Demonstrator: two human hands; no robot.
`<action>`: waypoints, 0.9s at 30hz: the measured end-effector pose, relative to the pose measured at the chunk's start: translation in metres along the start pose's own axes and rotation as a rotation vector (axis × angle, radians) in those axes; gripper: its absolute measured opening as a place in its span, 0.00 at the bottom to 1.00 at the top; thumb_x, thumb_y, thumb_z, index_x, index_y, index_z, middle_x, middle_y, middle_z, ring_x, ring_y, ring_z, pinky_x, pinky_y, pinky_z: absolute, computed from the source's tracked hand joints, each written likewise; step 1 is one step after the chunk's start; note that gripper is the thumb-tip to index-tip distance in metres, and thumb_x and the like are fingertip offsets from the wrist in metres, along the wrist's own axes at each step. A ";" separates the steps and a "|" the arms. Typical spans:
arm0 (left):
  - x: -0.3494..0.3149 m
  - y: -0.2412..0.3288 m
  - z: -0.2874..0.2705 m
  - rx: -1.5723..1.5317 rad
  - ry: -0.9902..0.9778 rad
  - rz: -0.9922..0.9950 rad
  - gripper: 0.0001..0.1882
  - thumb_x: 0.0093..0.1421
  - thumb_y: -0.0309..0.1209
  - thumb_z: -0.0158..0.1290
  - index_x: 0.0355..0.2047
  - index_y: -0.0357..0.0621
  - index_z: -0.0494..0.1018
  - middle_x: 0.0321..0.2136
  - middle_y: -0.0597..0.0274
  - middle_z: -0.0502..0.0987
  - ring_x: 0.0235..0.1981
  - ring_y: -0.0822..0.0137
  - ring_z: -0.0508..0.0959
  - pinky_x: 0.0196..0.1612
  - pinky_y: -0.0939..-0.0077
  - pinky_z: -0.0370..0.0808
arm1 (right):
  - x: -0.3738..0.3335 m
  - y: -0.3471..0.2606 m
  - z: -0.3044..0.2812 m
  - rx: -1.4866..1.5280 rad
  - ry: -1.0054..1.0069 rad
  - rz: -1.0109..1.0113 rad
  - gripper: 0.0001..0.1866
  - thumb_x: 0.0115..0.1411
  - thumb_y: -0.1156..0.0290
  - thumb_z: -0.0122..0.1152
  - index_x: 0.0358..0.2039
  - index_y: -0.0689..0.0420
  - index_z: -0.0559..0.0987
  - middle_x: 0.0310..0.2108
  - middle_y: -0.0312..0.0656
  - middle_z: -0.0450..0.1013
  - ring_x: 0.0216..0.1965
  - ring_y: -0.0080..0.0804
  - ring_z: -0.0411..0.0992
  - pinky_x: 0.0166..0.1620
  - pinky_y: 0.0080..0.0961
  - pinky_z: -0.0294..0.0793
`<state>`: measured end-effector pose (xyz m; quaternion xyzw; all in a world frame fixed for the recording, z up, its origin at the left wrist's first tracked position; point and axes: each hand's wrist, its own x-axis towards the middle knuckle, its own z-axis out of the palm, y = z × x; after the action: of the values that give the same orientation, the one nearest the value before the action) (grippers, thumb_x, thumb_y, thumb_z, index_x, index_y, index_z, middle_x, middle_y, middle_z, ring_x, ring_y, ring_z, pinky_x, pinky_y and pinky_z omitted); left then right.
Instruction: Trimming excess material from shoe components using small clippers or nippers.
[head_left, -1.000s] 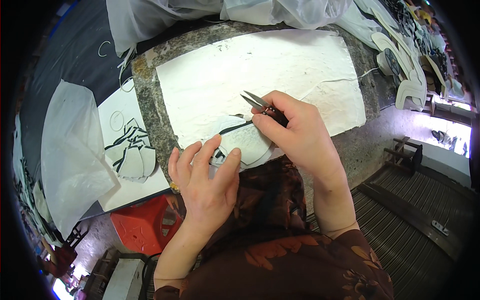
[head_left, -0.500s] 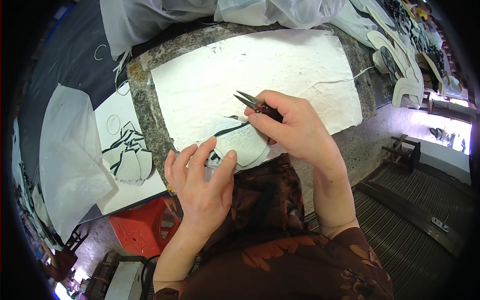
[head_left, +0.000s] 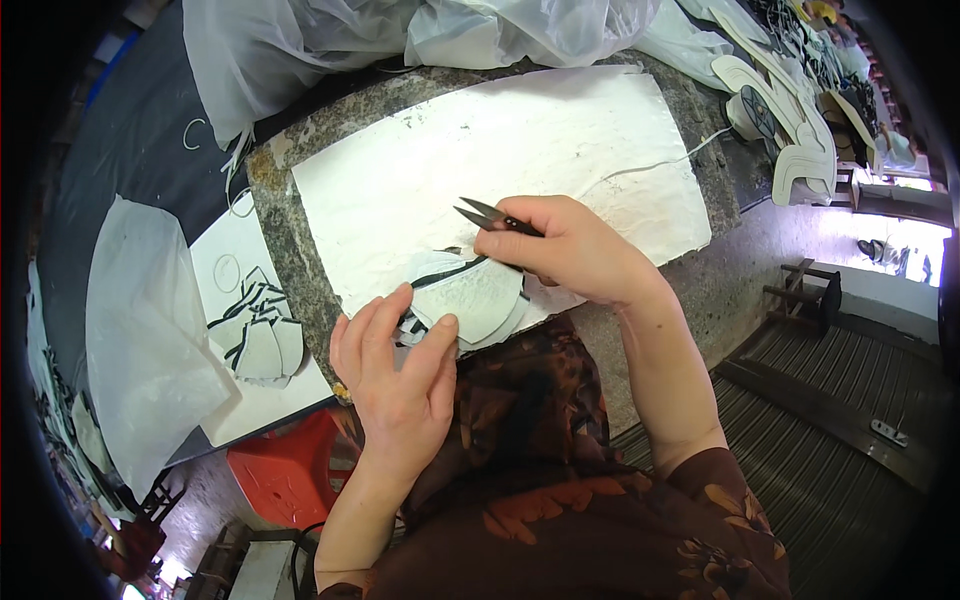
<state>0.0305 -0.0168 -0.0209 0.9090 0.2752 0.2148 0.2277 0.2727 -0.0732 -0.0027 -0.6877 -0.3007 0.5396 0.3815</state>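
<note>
Thread snips [head_left: 500, 217] with dark pointed blades sit in my right hand [head_left: 580, 250], whose fingers are closed round the handle. The blades point up and left, slightly apart, over the white sheet. Below them lies a small stack of pale, curved fabric pieces [head_left: 468, 300] with dark edging, at the sheet's near edge. My left hand [head_left: 405, 365] grips the stack's left end, thumb on top and fingertips along the dark edge. The thumb and finger of my right hand reach the stack's upper right edge. What lies under my left fingers is partly hidden.
A white sheet [head_left: 480, 130] covers a worn stone slab [head_left: 285, 205]. More dark-edged pieces [head_left: 262, 345] lie on white card at left, beside clear plastic [head_left: 145, 330]. A spool of pale cord [head_left: 748, 113] stands far right. Below the table is a red stool [head_left: 285, 475].
The whole view has shifted a little. The snips have tilted slightly flatter in my right hand. Both hands stay at the fabric stack.
</note>
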 end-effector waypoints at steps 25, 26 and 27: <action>0.053 -0.021 -0.020 -0.709 -0.262 -0.423 0.44 0.52 0.29 0.68 0.70 0.44 0.64 0.54 0.56 0.74 0.58 0.60 0.73 0.64 0.66 0.67 | -0.027 -0.007 -0.010 0.552 0.013 -0.124 0.07 0.58 0.68 0.72 0.34 0.53 0.81 0.25 0.24 0.70 0.24 0.10 0.60 0.26 0.11 0.54; 0.053 -0.024 -0.019 -0.714 -0.285 -0.369 0.41 0.53 0.28 0.67 0.68 0.44 0.67 0.53 0.56 0.75 0.56 0.59 0.74 0.62 0.65 0.68 | -0.030 -0.009 -0.010 0.552 0.015 -0.127 0.07 0.58 0.68 0.72 0.34 0.53 0.81 0.25 0.24 0.70 0.24 0.10 0.60 0.26 0.11 0.54; 0.053 -0.026 -0.019 -0.717 -0.309 -0.319 0.37 0.53 0.28 0.67 0.66 0.45 0.70 0.52 0.55 0.75 0.55 0.58 0.75 0.61 0.65 0.70 | -0.034 -0.012 -0.009 0.526 0.021 -0.100 0.07 0.58 0.69 0.72 0.34 0.53 0.81 0.25 0.24 0.70 0.24 0.09 0.59 0.25 0.11 0.54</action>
<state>0.0499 0.0395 -0.0051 0.7397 0.2828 0.1203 0.5986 0.2730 -0.0964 0.0255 -0.5547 -0.1797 0.5724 0.5765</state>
